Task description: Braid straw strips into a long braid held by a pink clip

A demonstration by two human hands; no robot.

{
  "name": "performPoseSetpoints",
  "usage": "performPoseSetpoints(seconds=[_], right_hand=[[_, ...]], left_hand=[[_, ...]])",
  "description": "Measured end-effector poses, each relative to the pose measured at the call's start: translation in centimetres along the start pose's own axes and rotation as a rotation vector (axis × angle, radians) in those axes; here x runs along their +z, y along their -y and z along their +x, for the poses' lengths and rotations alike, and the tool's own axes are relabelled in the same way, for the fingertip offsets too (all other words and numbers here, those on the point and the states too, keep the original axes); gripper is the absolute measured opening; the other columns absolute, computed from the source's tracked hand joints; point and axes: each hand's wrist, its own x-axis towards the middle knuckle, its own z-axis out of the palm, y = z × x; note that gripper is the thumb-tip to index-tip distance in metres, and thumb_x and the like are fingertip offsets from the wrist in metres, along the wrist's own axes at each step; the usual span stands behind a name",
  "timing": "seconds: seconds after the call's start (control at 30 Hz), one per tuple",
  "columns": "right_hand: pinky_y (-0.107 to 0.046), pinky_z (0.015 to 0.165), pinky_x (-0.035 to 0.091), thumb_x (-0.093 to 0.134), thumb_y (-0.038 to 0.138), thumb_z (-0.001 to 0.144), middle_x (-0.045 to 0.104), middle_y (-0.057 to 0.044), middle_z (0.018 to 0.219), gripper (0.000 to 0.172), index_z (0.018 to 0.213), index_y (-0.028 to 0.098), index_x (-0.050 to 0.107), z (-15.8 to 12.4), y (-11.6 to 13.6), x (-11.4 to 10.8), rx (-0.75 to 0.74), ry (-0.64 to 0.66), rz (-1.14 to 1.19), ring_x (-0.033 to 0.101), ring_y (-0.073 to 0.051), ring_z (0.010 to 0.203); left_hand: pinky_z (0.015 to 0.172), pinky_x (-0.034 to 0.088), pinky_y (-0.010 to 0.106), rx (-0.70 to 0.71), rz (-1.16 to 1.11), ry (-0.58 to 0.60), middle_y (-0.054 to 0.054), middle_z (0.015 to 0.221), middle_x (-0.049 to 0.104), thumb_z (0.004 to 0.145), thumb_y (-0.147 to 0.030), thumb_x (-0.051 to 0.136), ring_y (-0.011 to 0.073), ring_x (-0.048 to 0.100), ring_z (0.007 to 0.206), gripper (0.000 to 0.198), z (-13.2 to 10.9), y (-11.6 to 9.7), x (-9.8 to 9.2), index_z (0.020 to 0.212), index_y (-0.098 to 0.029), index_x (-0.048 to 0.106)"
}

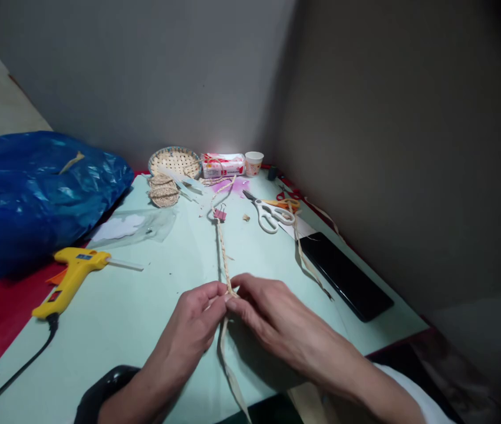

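Observation:
A thin pale braided cord (223, 250) runs down the middle of the table, under a pink binder clip (220, 215) at its far part. At the cord's near end, my left hand (200, 312) pinches the strands between thumb and fingers. My right hand (272, 312) meets it there, thumb and forefinger closed on the same braid. A loose flat strand (231, 377) hangs from between the hands toward the table's near edge. The exact crossing of the strands is partly covered by my fingertips.
Left: a blue plastic bag (42, 200), a yellow glue gun (71, 280) with cable and a clear packet (153, 227). Behind: a woven basket (174, 160), coiled braid (163, 191) and paper cup (253, 164). Right: white-handled scissors (268, 213), loose strips and a black phone (348, 277).

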Motion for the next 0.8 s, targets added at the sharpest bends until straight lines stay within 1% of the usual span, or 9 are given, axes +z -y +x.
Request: performPoseSetpoints(seconds=[0.07,0.13,0.2,0.27,0.37,0.47,0.6,0.7,0.8], right_hand=[[-0.027,0.068,0.041,0.040,0.033,0.097,0.063,-0.003,0.079,0.027,0.087,0.018,0.060,0.9,-0.7,0.4,0.043,0.112,0.163,0.055,-0.015,0.072],[-0.025,0.067,0.039,0.040,0.030,0.096,0.062,-0.002,0.076,0.030,0.079,0.016,0.061,1.6,-1.3,0.9,0.058,0.114,0.280,0.053,-0.014,0.072],[-0.024,0.063,0.037,0.041,0.029,0.095,0.057,-0.001,0.069,0.033,0.073,0.015,0.062,1.8,-1.6,1.3,0.092,0.104,0.385,0.049,-0.012,0.066],[-0.024,0.060,0.035,0.045,0.032,0.092,0.054,0.000,0.065,0.033,0.072,0.014,0.063,1.7,-1.9,1.6,0.138,0.088,0.475,0.044,-0.011,0.063],[-0.023,0.059,0.034,0.050,0.032,0.089,0.057,-0.001,0.068,0.029,0.077,0.013,0.069,1.4,-2.1,2.1,0.168,0.036,0.547,0.045,-0.012,0.064],[-0.023,0.058,0.035,0.054,0.031,0.086,0.060,-0.001,0.068,0.025,0.081,0.014,0.072,1.1,-2.2,2.6,0.174,-0.046,0.503,0.046,-0.012,0.063],[-0.024,0.057,0.035,0.054,0.030,0.087,0.059,-0.001,0.060,0.029,0.072,0.013,0.070,1.0,-1.9,2.8,0.178,-0.101,0.436,0.046,-0.012,0.059],[-0.025,0.064,0.039,0.054,0.029,0.087,0.065,-0.003,0.067,0.029,0.070,0.014,0.071,1.0,-1.7,2.5,0.158,-0.103,0.494,0.052,-0.014,0.065],[-0.026,0.066,0.041,0.055,0.031,0.087,0.067,-0.005,0.073,0.027,0.078,0.013,0.073,0.9,-1.7,2.1,0.191,-0.046,0.630,0.054,-0.014,0.067]], left_hand=[[0.045,0.023,0.019,0.026,0.037,0.002,-0.006,0.056,0.043,0.082,-0.033,0.059,0.0077,0.032,0.049,0.017,-0.1,-0.2,-0.2,0.076,-0.017,0.056],[0.052,0.031,0.020,0.066,0.123,-0.007,-0.003,0.065,0.052,0.081,-0.031,0.059,0.0108,0.042,0.058,0.014,-0.3,-0.4,-0.4,0.077,-0.017,0.058],[0.058,0.034,0.023,0.106,0.252,-0.041,-0.001,0.068,0.054,0.082,-0.032,0.055,0.0137,0.045,0.065,0.018,-0.5,-0.7,-0.3,0.073,-0.017,0.059],[0.059,0.033,0.024,0.136,0.393,-0.086,-0.001,0.065,0.053,0.085,-0.034,0.051,0.0151,0.046,0.064,0.024,-0.6,-0.9,-0.2,0.069,-0.018,0.058],[0.058,0.030,0.026,0.184,0.590,-0.135,0.000,0.061,0.053,0.088,-0.036,0.046,0.0159,0.045,0.060,0.030,-0.7,-1.1,-0.2,0.066,-0.019,0.057],[0.058,0.026,0.028,0.242,0.768,-0.167,0.001,0.060,0.057,0.090,-0.035,0.045,0.0171,0.047,0.057,0.031,-1.0,-0.9,-0.5,0.066,-0.021,0.057],[0.058,0.023,0.030,0.355,0.904,-0.287,0.002,0.058,0.058,0.089,-0.031,0.048,0.0174,0.047,0.053,0.026,-2.1,-0.3,-0.5,0.065,-0.023,0.055],[0.056,0.022,0.031,0.464,0.944,-0.288,0.003,0.056,0.056,0.084,-0.023,0.053,0.0172,0.046,0.051,0.021,-2.6,0.6,0.5,0.064,-0.023,0.055],[0.055,0.021,0.032,0.526,1.031,-0.264,0.005,0.059,0.058,0.077,-0.013,0.055,0.0191,0.047,0.053,0.014,-2.5,1.6,2.2,0.068,-0.022,0.060]])
